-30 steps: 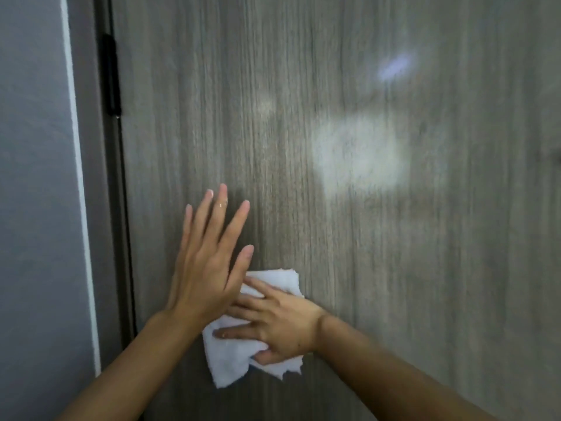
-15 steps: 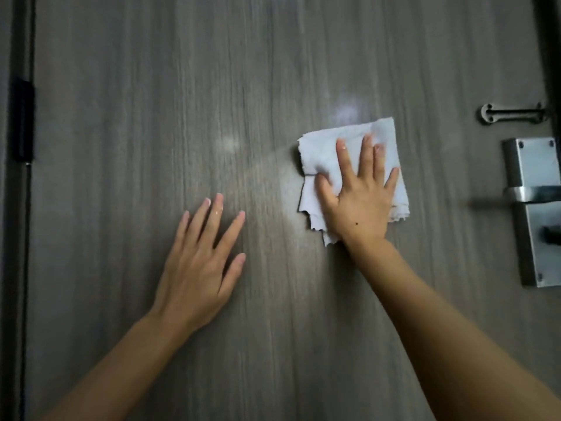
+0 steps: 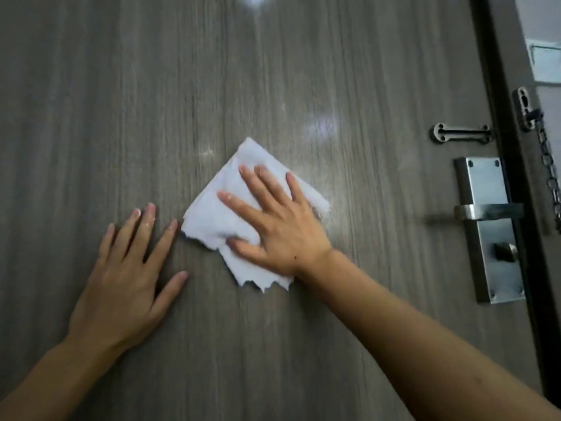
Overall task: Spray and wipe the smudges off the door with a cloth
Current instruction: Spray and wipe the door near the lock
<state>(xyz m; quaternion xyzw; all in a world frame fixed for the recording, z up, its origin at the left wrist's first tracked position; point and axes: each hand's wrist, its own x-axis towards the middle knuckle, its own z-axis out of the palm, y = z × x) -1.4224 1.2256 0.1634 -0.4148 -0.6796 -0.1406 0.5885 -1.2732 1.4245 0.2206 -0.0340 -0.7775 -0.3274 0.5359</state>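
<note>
Your right hand (image 3: 282, 229) lies flat, fingers spread, pressing the white cloth (image 3: 218, 220) against the door (image 3: 303, 56) rather than gripping it. Your left hand (image 3: 124, 281), also flat and empty, rests just beside the cloth's left corner.

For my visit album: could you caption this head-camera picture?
Right hand presses a white cloth flat on the grey door; left hand rests beside it.
</note>
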